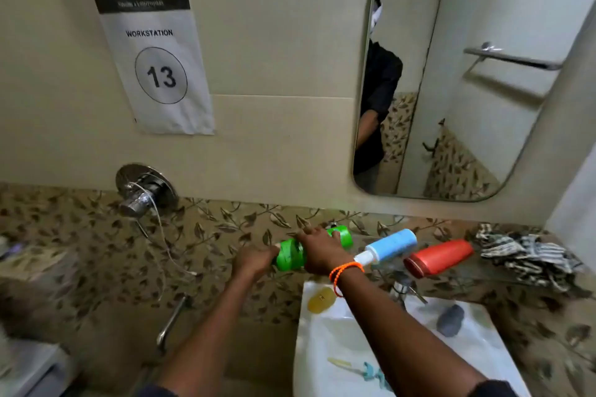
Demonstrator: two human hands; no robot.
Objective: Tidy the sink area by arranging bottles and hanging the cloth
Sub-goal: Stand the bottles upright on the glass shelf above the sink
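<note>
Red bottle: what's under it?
The red bottle lies on its side on a glass shelf above the white sink, beside the blue bottle. The tap shows below; its mount is hidden by the shelf and bottle.

three bottles (pixel 292 255) (pixel 392 245) (pixel 438 257), one cloth (pixel 525 256), two soaps (pixel 321 300) (pixel 450 320)
</note>
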